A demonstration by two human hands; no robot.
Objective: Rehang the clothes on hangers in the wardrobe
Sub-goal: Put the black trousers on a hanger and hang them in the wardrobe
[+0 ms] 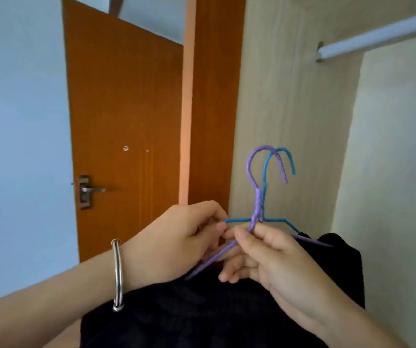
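A pale blue wall (18, 121) and an orange-brown wooden door (126, 109) fill the left of the view, with the pale wood-grain side panel of the wardrobe (289, 109) to the right. The wardrobe's smooth, round rail (382, 33) runs bare across the top right, well above the hands. A black garment (201, 315) of soft, matte cloth spreads across the bottom, under both forearms. The right arms of two thin wire hangers meet its upper edge.

The left hand (176, 239) curls its fingers, their tips closing on the end of the blue hanger (264, 172) at its left arm. The right hand (277, 257) pinches the purple hanger (249, 169) between thumb and forefinger just below its twisted neck, with the other fingers loosely bent beneath. Both hooks stand upright, overlapping, in front of the wardrobe panel.

A smooth silver bangle (118, 272) circles the left wrist. A metal lever handle (91, 189) sits on the door's left edge.
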